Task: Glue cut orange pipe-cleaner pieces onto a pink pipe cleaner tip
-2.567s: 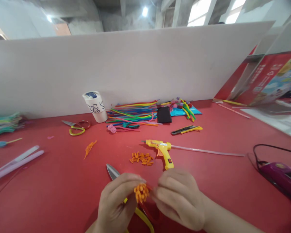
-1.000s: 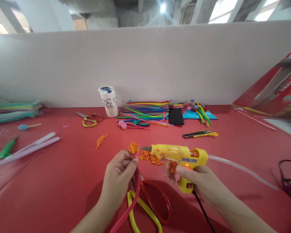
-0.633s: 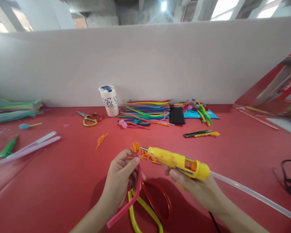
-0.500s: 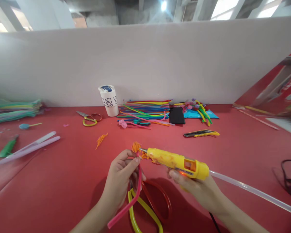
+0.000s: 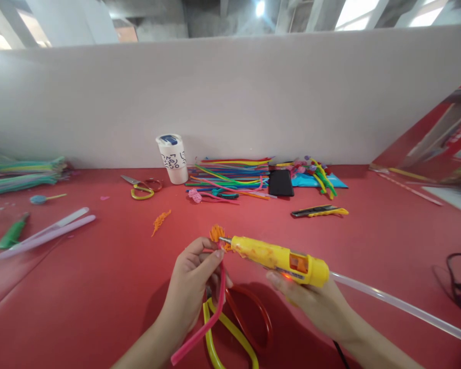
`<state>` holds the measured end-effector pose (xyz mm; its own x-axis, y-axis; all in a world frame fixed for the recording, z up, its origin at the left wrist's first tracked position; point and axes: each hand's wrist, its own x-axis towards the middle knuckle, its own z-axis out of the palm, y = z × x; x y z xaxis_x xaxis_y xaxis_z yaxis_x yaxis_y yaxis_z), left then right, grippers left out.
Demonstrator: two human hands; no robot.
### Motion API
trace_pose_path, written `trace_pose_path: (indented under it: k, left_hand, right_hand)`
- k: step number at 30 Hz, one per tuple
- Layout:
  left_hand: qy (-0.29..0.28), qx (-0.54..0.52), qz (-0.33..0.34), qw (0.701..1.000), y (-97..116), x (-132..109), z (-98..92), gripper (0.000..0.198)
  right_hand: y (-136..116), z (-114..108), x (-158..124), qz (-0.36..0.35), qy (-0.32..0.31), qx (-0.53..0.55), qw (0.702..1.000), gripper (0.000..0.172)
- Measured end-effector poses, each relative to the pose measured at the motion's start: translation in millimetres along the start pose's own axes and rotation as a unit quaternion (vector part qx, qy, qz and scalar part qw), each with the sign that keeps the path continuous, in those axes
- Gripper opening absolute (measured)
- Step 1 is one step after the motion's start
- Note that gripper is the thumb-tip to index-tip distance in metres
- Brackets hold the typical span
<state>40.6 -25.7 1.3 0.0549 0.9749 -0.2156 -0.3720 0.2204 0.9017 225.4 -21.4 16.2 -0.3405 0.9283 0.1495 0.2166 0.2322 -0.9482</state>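
Between thumb and fingers, my left hand [image 5: 197, 279] pinches a pink pipe cleaner [image 5: 203, 330] whose long end hangs down toward me. An orange fringed tuft [image 5: 216, 233] sits at its upper end. My right hand [image 5: 311, 297] is wrapped round a yellow hot glue gun [image 5: 280, 258], its metal nozzle close against the right side of the tuft; I cannot tell if they touch. A clear glue stick [image 5: 399, 305] sticks out of the gun's rear. Below my left hand lie large scissors with one yellow handle [image 5: 234, 330] and one red; their blades are mostly hidden.
A loose orange fringe piece [image 5: 161, 222] lies left of centre. Behind are small scissors [image 5: 140, 188], a white cup [image 5: 172, 160], pipe cleaners [image 5: 230, 174], a black phone [image 5: 280, 183] and a utility knife [image 5: 318, 211]. Purple tweezers-like strips [image 5: 61, 230] lie left. A grey panel [image 5: 230, 97] stands behind.
The glue gun has shifted slightly left, and its nozzle is a little lower and nearer the tuft's base. My left hand keeps its pinch, almost still.
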Motion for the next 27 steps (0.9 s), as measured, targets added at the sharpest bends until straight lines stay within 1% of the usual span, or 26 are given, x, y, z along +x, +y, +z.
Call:
trace_pose_path:
  k: [6,12,18,27]
  left_hand:
    - [-0.001,-0.007,0.003,1.000,-0.8,1.0,-0.4,0.012]
    - [0.001,-0.013,-0.007,1.000,-0.1,1.2,1.7,0.012]
    - [-0.002,-0.021,-0.010,1.000,-0.3,0.0,0.6,0.012]
    - [0.000,-0.020,-0.014,1.000,1.1,-0.2,2.0,0.012]
  right_hand:
    - [-2.0,0.9,0.7,0.005,0.002,0.000,1.000,0.017]
    - [1.3,1.2,-0.1,0.010,0.010,-0.012,1.000,0.016]
    - [0.2,2.7,1.2,0.007,0.018,0.004,1.000,0.017]
    - [2.1,2.5,-1.2,0.016,0.013,0.002,1.000,0.015]
